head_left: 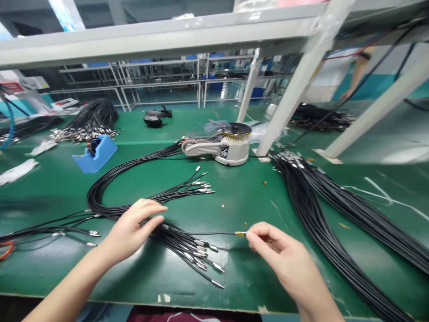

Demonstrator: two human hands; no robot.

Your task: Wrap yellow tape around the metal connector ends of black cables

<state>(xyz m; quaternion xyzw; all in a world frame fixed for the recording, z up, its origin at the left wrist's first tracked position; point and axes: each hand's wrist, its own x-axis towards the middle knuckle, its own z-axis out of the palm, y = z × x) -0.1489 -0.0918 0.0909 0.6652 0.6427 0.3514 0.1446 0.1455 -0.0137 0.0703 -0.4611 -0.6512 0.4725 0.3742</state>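
My right hand [278,255] pinches the end of one black cable [211,233], just past a small yellow band [240,233]. That cable runs almost straight from the bundle toward the right. Over the bundle of black cables [172,239] is my left hand [134,232], its thumb and fingers apart; it seems to grip nothing, though its underside is hidden. Several silver metal connectors [199,252] fan out between the two hands. Behind them lies another group of connector ends [201,188], and the cables curve back in a loop to the left.
A round grey tape dispenser machine [233,150] stands at mid-table by a white post [288,103]. Left of it is a blue tape dispenser [97,154]. Thick cable bundles [311,214] stretch along the right. White gloves [18,172] and more cables [90,118] lie at left.
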